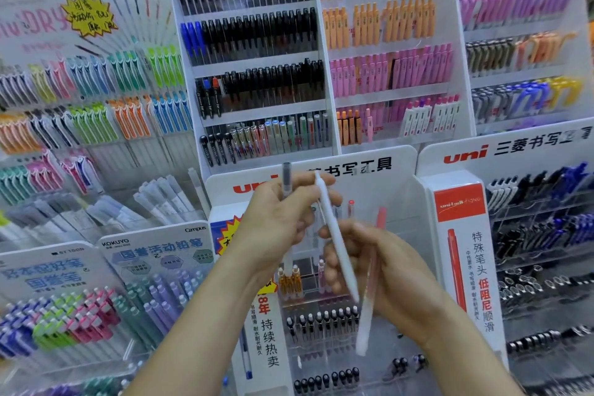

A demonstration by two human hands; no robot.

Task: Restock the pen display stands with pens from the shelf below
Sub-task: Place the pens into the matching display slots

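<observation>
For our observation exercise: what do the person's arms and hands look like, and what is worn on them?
The left forearm and right forearm are bare down to the picture's edge; no sleeve shows. The left hand and right hand wear no gloves, and no ring, watch or bracelet is visible. Blur hides finer detail.

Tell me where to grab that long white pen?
Pinch the white pen at its bare middle, between the hands, coming from the front. It's thin and slanted, so put your fingers across it. The left hand, holding a grey pen, is at its top; the right hand, holding a pink pen, sits behind its lower end.
</observation>
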